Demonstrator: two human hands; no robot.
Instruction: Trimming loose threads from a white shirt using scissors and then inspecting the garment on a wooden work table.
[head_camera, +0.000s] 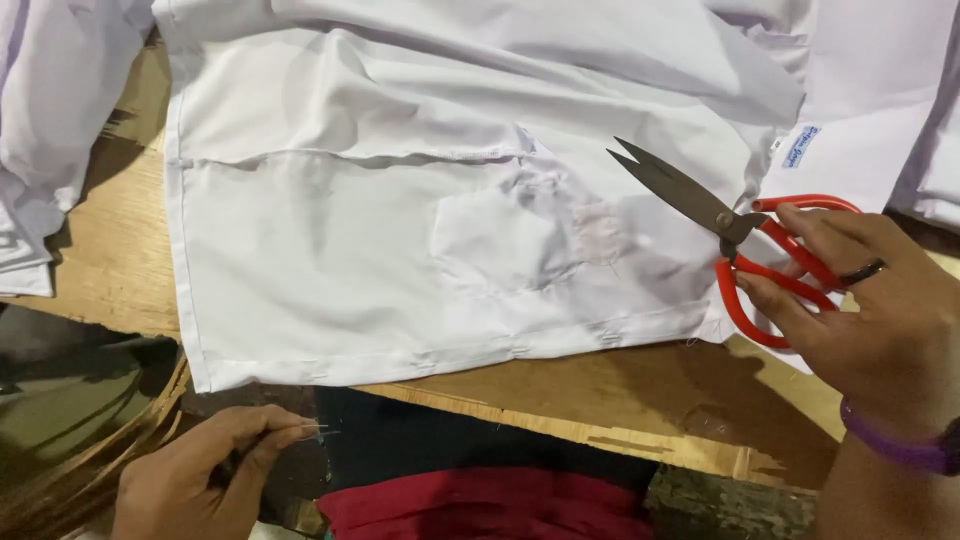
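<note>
Right hand (880, 300) is sitting at 3 o'clock in the view, fingers curling through and around the red loop handles of a pair of scissors (722, 228). Grip is closed on the handles; a dark ring is showing on 1 finger and a purple band (900, 447) is circling the wrist. The 2 grey blades are standing only slightly parted, tips pointing toward 10 o'clock, lying over the white garment (400, 200) without any cloth showing between them.

White garment is lying spread flat on a wooden tabletop (560, 395), filling the view from 9 o'clock round to 2 o'clock. A sewn patch pocket (500, 245) is sitting near centre, just left of the blade tips. Hem is running along the lower edge, near the table's front edge. A small blue-and-white label (798, 147) is showing at 2 o'clock, above the scissor handles.

Left hand (200, 470) is hovering at 7 o'clock, off the table edge and well apart from the scissors. Thumb and forefinger are pinching shut on something very thin, like a thread or needle (318, 430); too fine to tell which.

More white cloth (50, 120) is bunching at 10 o'clock. Dark and red fabric (480, 505) is showing at 6 o'clock, below the table edge.
</note>
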